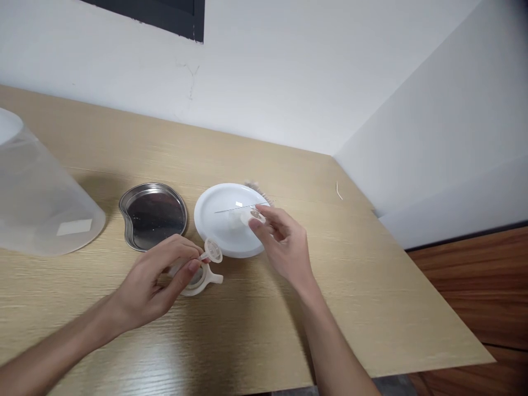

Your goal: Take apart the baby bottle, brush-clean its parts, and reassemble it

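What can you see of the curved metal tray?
The curved metal tray is kidney-shaped and looks like steel, with a raised wall, a shiny rim and a dark, reflective floor dotted with pale specks. It lies flat, open side up, on the wood-patterned table, between the frosted container and the white dish. Its notch faces the container. The left hand hides part of its near edge; whether they touch cannot be told.

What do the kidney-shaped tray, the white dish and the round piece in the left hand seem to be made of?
Tray: polished metal, probably stainless steel; its rim glints and its floor looks mirror-dark. White dish: smooth, glossy plastic or glazed ceramic; it shows a bright highlight. Round piece in the left hand: probably plastic or silicone, as it looks translucent.
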Motion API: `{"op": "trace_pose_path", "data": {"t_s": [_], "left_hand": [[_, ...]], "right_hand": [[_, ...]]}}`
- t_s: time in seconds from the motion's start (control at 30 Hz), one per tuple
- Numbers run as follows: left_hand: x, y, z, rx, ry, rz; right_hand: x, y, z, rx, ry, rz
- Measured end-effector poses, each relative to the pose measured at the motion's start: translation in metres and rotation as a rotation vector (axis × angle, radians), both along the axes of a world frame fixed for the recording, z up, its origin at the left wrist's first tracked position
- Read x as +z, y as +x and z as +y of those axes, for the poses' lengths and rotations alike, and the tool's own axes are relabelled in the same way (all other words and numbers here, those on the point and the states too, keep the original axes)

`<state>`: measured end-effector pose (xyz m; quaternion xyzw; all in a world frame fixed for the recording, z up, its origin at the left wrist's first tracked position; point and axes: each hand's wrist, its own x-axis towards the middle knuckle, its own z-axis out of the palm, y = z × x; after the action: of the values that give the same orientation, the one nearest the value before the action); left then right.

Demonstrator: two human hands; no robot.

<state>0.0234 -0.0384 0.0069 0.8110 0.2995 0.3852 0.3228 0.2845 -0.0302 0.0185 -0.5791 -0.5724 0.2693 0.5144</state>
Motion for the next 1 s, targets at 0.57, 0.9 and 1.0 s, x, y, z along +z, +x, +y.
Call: {"op": "trace_pose_path", "data": {"t_s": [0.57,0.9,1.0], "left_hand": [[-0.0003,-0.0001,-0.0004,0.004,0.022,-0.003],[0.0007,0.0005,0.0006,0.011,0.039,0.009],[0.001,0.0007,0.0006,0.016,0.034,0.01]], "right_hand": [[0.0,0.0015,0.0027,0.009,0.113,0.049],[-0.0056,0.0029,0.0024,0.007,-0.005,-0.022],[-0.0068,0.0031,0.0023,-0.008,-0.026,-0.219]]}}
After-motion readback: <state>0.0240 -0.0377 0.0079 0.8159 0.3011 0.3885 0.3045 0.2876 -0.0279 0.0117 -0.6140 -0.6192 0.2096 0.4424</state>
